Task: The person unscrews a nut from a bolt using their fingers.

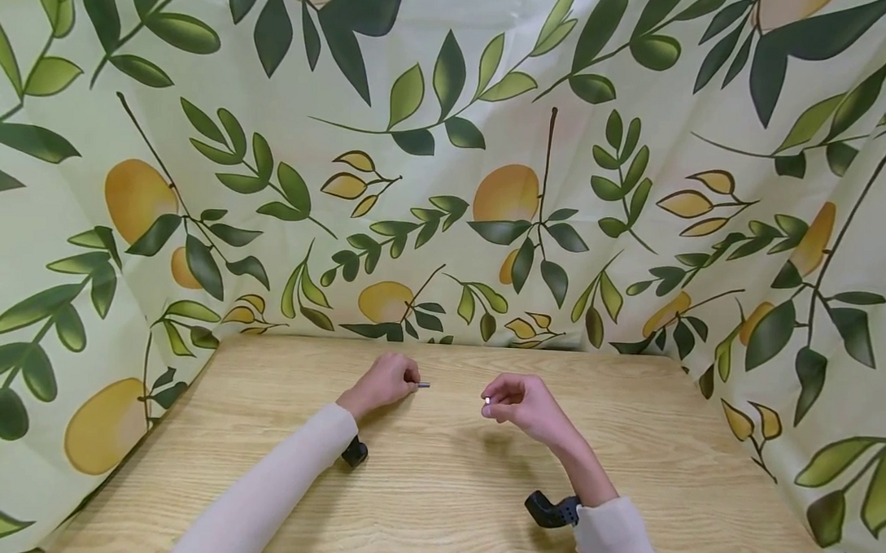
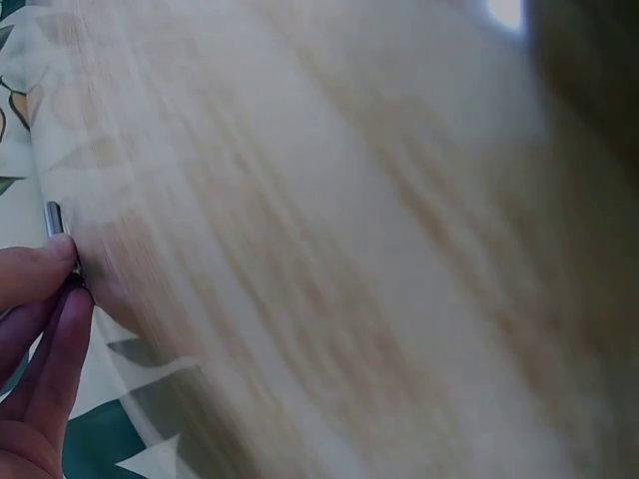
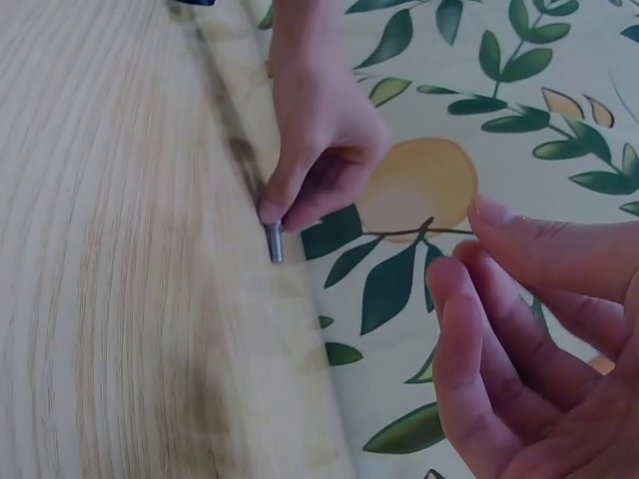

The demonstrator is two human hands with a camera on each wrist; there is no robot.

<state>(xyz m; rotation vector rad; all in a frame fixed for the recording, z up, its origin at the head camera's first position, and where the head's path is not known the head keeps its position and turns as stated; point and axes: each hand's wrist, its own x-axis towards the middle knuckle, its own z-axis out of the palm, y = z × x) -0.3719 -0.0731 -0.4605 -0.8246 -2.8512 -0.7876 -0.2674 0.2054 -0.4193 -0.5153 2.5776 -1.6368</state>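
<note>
My left hand (image 1: 386,383) pinches a short silvery metal rod (image 3: 277,242) between thumb and fingertips, low over the far part of the table. One end of the rod sticks out past the fingertips. To the right, my right hand (image 1: 524,403) is raised above the wood with thumb and fingertips brought close together. A tiny shiny white piece (image 1: 487,401) shows between them in the head view; in the right wrist view the fingers hide it. The two hands are apart, fingertips facing each other.
Both hands are over a light wood table (image 1: 435,504). A cloth (image 1: 447,163) printed with leaves and orange fruit hangs behind it and along the sides. Black wrist devices are strapped on both arms, the right one (image 1: 552,510) hanging beside the sleeve.
</note>
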